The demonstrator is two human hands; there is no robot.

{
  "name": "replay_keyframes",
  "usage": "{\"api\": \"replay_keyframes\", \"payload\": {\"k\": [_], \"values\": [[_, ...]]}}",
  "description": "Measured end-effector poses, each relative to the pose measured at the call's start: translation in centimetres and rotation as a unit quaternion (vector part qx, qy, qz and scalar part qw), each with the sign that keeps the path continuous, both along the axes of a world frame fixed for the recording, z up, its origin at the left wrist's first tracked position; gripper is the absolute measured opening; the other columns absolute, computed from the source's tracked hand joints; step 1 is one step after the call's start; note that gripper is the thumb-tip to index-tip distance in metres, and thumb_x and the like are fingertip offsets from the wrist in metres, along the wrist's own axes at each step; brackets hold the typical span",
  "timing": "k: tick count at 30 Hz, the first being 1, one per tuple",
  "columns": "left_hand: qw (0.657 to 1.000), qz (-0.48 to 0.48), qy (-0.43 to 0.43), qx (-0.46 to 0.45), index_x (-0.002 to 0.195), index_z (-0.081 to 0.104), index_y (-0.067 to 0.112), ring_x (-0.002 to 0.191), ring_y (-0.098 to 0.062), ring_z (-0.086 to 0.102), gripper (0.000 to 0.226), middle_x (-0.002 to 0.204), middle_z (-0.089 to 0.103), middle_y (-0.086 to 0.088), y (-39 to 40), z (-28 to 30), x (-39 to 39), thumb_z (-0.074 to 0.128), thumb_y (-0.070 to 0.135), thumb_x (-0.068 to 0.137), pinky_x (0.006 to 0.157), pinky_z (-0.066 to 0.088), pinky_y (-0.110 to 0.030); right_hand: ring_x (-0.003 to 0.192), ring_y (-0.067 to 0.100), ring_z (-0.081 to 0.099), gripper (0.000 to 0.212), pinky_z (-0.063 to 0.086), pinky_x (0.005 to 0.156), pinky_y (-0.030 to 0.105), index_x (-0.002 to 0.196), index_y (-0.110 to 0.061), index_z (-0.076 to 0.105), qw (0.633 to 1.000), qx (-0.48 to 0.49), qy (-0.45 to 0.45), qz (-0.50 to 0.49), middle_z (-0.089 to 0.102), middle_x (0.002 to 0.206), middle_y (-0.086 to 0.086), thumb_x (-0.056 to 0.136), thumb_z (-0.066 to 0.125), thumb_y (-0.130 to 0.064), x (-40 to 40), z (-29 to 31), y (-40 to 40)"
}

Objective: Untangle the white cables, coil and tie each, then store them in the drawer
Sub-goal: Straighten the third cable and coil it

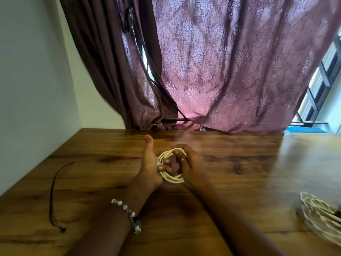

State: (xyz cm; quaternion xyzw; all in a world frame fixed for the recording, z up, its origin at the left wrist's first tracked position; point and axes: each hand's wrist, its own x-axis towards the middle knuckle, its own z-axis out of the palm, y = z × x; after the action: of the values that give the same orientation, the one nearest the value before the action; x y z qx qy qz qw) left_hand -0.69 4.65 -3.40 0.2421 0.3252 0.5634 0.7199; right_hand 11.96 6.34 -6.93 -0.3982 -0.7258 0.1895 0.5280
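A white cable is wound into a small round coil, held just above the wooden table near its middle. My left hand holds the coil's left side, fingers curled through the loop and thumb pointing up. My right hand, with a ring on one finger, grips the coil's right side with its fingers curled over the top. A second bundle of white cable lies at the table's right edge, blurred and partly cut off by the frame. No drawer is in view.
A thin dark string lies on the table to the left. A mauve patterned curtain hangs behind the table's far edge. A white wall borders the left side, and a window shows at the right.
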Motion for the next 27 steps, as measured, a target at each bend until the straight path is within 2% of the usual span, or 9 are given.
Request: {"api": "replay_keyframes", "payload": {"k": [1, 4, 7, 11, 14, 16, 19, 23, 27], "values": [[1.000, 0.016, 0.008, 0.002, 0.083, 0.052, 0.004, 0.023, -0.004, 0.025, 0.079, 0.042, 0.046, -0.003, 0.0, 0.1, 0.0, 0.032, 0.081, 0.079, 0.029, 0.023, -0.007, 0.068, 0.009, 0.062, 0.030, 0.055, 0.059, 0.036, 0.103, -0.015, 0.061, 1.000, 0.010, 0.005, -0.021, 0.064, 0.080, -0.005, 0.083, 0.041, -0.004, -0.4, -0.1, -0.3], [0.998, 0.050, 0.040, 0.010, 0.078, 0.048, 0.006, 0.022, -0.004, 0.027, 0.070, 0.040, 0.046, -0.003, -0.1, 0.3, 0.0, 0.030, 0.073, 0.086, 0.028, 0.023, -0.007, 0.066, -0.002, 0.059, 0.031, 0.044, 0.055, 0.010, 0.108, -0.014, 0.060, 0.995, 0.024, 0.024, -0.091, 0.059, 0.074, -0.013, 0.088, 0.043, 0.004, -1.6, -0.2, -1.0], [0.996, 0.062, 0.065, -0.002, 0.081, 0.048, 0.007, 0.022, -0.006, 0.027, 0.068, 0.040, 0.044, -0.003, -0.1, 0.1, 0.0, 0.030, 0.073, 0.086, 0.028, 0.024, -0.008, 0.067, 0.005, 0.060, 0.021, 0.048, 0.055, 0.022, 0.104, -0.012, 0.060, 0.993, 0.020, 0.006, -0.114, 0.065, 0.077, -0.003, 0.093, 0.046, -0.002, -1.8, -0.3, -0.9], [0.992, 0.066, 0.104, -0.041, 0.090, 0.052, 0.008, 0.024, -0.009, 0.028, 0.075, 0.053, 0.044, -0.007, 0.6, -0.5, -0.5, 0.027, 0.079, 0.082, 0.032, 0.029, -0.011, 0.060, -0.004, 0.055, 0.017, 0.035, 0.050, 0.008, 0.092, -0.006, 0.059, 0.996, 0.021, -0.055, -0.062, 0.054, 0.064, -0.012, 0.095, 0.043, -0.010, -1.3, 0.1, -1.0], [0.987, 0.080, 0.125, -0.063, 0.079, 0.058, 0.006, 0.035, -0.017, 0.044, 0.080, 0.060, 0.052, -0.010, 1.1, -1.0, -0.8, 0.029, 0.081, 0.080, 0.043, 0.041, -0.021, 0.060, 0.006, 0.054, 0.030, 0.031, 0.053, 0.016, 0.091, -0.004, 0.063, 0.987, 0.092, -0.121, -0.043, 0.062, 0.071, 0.003, 0.095, 0.040, -0.024, -1.2, 0.3, -1.0], [0.986, 0.084, 0.128, -0.070, 0.068, 0.059, 0.007, 0.034, -0.018, 0.050, 0.078, 0.051, 0.056, -0.008, 0.9, -0.8, -0.9, 0.030, 0.078, 0.082, 0.046, 0.044, -0.022, 0.070, 0.023, 0.060, 0.027, 0.035, 0.060, 0.021, 0.098, 0.000, 0.065, 0.978, 0.129, -0.160, -0.025, 0.067, 0.084, 0.014, 0.094, 0.044, -0.017, -1.3, 0.2, -0.6], [0.981, 0.085, 0.157, -0.072, 0.074, 0.057, 0.007, 0.032, -0.016, 0.046, 0.075, 0.045, 0.053, -0.006, 0.9, -0.8, -1.1, 0.028, 0.075, 0.085, 0.040, 0.040, -0.017, 0.081, 0.029, 0.062, 0.032, 0.037, 0.068, 0.020, 0.117, -0.001, 0.060, 0.969, 0.133, -0.210, -0.011, 0.066, 0.101, 0.017, 0.094, 0.042, -0.015, -1.3, 0.1, -0.7], [0.969, 0.082, 0.222, -0.064, 0.082, 0.062, 0.007, 0.034, -0.014, 0.042, 0.083, 0.044, 0.048, -0.004, 1.3, -0.9, -0.5, 0.018, 0.076, 0.086, 0.039, 0.034, -0.017, 0.096, 0.024, 0.054, 0.052, 0.048, 0.079, 0.035, 0.142, -0.010, 0.039, 0.957, 0.115, -0.266, 0.028, 0.055, 0.119, 0.013, 0.091, 0.039, -0.020, -1.3, 0.6, -0.8], [0.973, 0.055, 0.213, -0.070, 0.077, 0.060, 0.006, 0.030, -0.011, 0.038, 0.091, 0.043, 0.044, -0.004, 1.4, -0.8, -1.0, 0.011, 0.084, 0.078, 0.043, 0.030, -0.018, 0.092, 0.007, 0.044, 0.064, 0.046, 0.075, 0.028, 0.148, -0.025, 0.029, 0.945, 0.128, -0.288, 0.087, 0.050, 0.115, 0.008, 0.087, 0.043, -0.009, -1.1, 0.9, -1.0]]}}
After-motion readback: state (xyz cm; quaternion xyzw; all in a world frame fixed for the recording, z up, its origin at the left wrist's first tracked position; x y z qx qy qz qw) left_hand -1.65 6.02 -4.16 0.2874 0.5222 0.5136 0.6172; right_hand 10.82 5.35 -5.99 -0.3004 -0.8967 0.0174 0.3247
